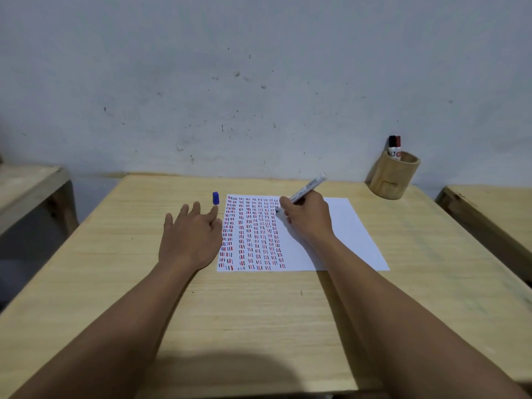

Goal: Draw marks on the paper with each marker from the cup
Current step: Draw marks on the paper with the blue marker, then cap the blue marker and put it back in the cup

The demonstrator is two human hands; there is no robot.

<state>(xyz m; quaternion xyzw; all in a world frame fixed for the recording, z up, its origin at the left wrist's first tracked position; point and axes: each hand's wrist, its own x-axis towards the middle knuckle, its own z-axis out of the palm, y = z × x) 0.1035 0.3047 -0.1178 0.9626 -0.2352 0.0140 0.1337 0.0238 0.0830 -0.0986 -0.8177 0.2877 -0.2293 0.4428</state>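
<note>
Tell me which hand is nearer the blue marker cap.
Left. The left hand lies just below the blue marker cap, fingertips nearly touching; the right hand is farther right, over the paper.

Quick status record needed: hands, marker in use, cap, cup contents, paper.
right hand: grips marker, tip down on the paper near its top
left hand: flat on table, open, beside paper's left edge
cap: blue, upright on table, past left fingertips
cup: far right, holds two capped markers, black and red
paper: left part filled with columns of short marks, right part blank
</note>
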